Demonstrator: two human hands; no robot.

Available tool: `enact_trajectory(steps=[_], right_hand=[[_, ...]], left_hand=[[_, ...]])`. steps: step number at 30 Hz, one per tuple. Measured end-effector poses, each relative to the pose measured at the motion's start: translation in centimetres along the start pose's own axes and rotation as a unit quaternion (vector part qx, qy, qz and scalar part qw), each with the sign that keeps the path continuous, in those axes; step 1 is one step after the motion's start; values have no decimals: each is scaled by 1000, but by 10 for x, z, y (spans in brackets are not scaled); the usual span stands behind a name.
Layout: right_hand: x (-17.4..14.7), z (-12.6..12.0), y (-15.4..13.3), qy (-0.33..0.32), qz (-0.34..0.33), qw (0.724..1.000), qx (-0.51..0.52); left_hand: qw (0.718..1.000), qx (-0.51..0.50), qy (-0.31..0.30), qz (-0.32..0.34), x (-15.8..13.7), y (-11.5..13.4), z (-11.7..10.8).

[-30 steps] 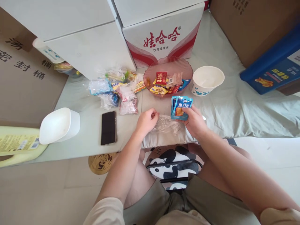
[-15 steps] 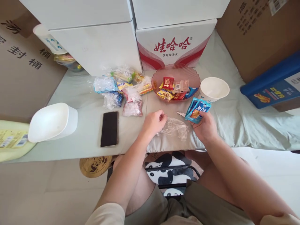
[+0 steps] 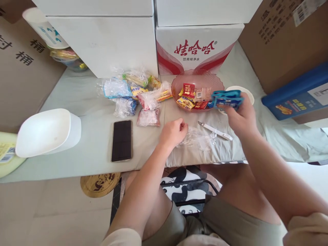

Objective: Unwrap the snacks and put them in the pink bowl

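In my right hand (image 3: 242,118) are several blue snack packets (image 3: 227,99), gripped in a fanned stack over the right edge of the pink glass bowl (image 3: 217,83). Inside the bowl lie a red packet (image 3: 189,90), yellow packets and a clear pink-toned one. The packets and my hand partly hide a white tub (image 3: 249,94) behind them. My left hand (image 3: 174,134) is closed in a loose fist on the cloth, with no object visible in it. Beside it lies crumpled clear plastic wrap (image 3: 198,138), with a white utility knife (image 3: 215,131) to its right.
Wrapped snacks (image 3: 135,90) are heaped left of the bowl. A black phone (image 3: 121,140) and a white container (image 3: 48,133) lie further left. White boxes (image 3: 102,44) stand behind, and a blue box (image 3: 297,92) leans at the right.
My right hand has lifted the blue packets up and to the right, toward the bowl's edge, uncovering the utility knife. My left hand stays curled beside the wrap. The view has shifted slightly.
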State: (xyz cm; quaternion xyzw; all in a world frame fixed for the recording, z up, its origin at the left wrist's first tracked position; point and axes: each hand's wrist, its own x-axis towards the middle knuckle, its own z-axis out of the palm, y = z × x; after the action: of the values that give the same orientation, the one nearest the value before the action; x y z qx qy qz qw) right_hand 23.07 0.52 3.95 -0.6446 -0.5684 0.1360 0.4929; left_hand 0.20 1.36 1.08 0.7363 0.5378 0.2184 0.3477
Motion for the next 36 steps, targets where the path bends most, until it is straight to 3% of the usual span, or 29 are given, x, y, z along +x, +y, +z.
enact_trajectory(steps=[3, 6, 12, 18, 22, 23, 25, 27, 31, 34, 36], right_hand=[[28, -1, -14, -62, -103, 980, -155], [43, 4, -25, -101, -168, 959, -203], [40, 20, -10, -199, -202, 909, -306], [27, 9, -5, -161, -211, 932, -247], [-11, -9, -21, -105, -223, 957, -155], [-26, -9, -22, -119, -226, 958, -131], [-56, -4, -18, -210, -259, 938, -97], [-80, 6, -8, -268, -263, 919, -121], [-97, 20, 13, -237, -227, 930, -168], [-93, 19, 19, -210, -238, 930, -186], [-90, 16, 19, -187, -221, 935, -204]], left_hand=[[1000, -6, -9, -2, 0, 4, 1], [1000, -6, -16, 0, -1, 7, 1], [1000, 6, -13, 9, -3, 6, 2], [1000, 10, -8, 4, -4, 4, 0], [1000, 3, -2, 8, -3, 3, -2], [1000, -2, 1, 8, -2, 3, -2], [1000, -10, 14, 1, 0, 1, -3], [999, -15, 32, -11, 3, -2, -5], [998, -32, 54, -32, 9, -17, -13], [990, -24, 136, -27, 7, -25, -22], [977, 7, 210, 21, -1, -23, -25]])
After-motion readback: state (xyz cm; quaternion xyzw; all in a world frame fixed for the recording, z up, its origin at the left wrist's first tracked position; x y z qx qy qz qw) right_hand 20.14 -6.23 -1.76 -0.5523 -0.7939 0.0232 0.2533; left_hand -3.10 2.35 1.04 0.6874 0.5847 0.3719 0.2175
